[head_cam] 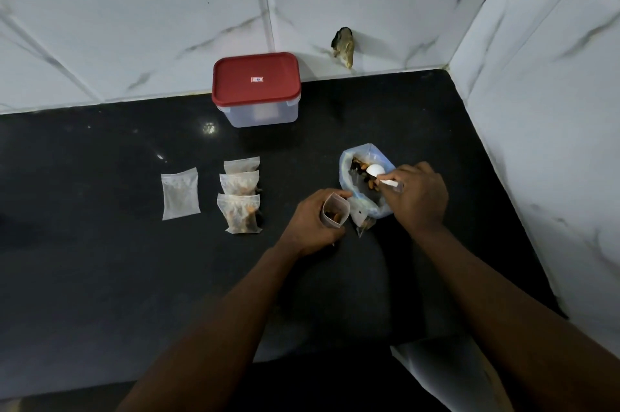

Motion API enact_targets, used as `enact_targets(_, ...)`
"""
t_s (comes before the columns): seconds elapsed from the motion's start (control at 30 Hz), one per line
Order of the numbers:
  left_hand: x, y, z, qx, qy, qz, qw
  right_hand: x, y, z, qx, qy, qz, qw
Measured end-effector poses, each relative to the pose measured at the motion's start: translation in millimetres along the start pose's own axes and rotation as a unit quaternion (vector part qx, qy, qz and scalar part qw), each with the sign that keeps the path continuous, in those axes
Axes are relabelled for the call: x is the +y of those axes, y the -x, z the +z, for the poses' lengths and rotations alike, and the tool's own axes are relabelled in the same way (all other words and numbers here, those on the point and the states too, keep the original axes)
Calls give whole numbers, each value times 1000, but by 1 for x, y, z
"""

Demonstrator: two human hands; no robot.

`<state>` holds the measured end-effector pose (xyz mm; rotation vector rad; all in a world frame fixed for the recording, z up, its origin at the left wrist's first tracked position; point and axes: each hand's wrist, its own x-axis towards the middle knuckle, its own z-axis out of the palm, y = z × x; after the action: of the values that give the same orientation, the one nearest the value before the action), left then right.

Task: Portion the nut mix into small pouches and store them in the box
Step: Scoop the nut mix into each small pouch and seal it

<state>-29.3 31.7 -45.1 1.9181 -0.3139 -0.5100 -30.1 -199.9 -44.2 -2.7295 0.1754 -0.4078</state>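
My left hand (310,222) holds a small clear pouch (335,212) upright with its mouth open; a few nuts lie inside. Just to its right, my right hand (417,198) grips a white spoon (377,171) whose bowl sits in the open clear bag of nut mix (364,176). Three filled pouches (241,193) lie in a column to the left on the counter. A pile of empty pouches (180,193) lies further left. The clear box with a red lid (255,89) stands shut against the back wall.
The black stone counter (100,260) ends at marble-tiled walls behind and on the right. A hole in the back wall (344,46) shows near the corner. The counter's front edge runs along the bottom, with something pale (436,368) below it.
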Motion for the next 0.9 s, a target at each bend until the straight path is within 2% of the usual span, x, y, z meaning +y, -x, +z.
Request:
enact_targets(0.1, 0, 0, 0, 3, -3, 4, 1000, 0, 4, 6, -15, 20, -9, 1000)
enact_targets(0.3, -1, 0, -1, 6, -2, 2, 1000, 11, 11, -3, -25, -29, -7, 999)
enact_targets(0.43, -2, 1, -1, 1, -4, -4, 1000, 16, 6, -11, -5, -72, 2, 997)
enact_targets(0.57, -4, 2, 1, 5, -1, -18, 1000, 13, -4, -9, 7, -67, 23, 997)
enact_targets(0.73, -4, 3, 2, 5, -6, -26, 1000, 16, 0, -5, -36, -40, -21, 998)
enact_targets(0.9, -4, 3, 1, 2, -12, -27, 1000, 19, 8, -11, -55, -52, -22, 997)
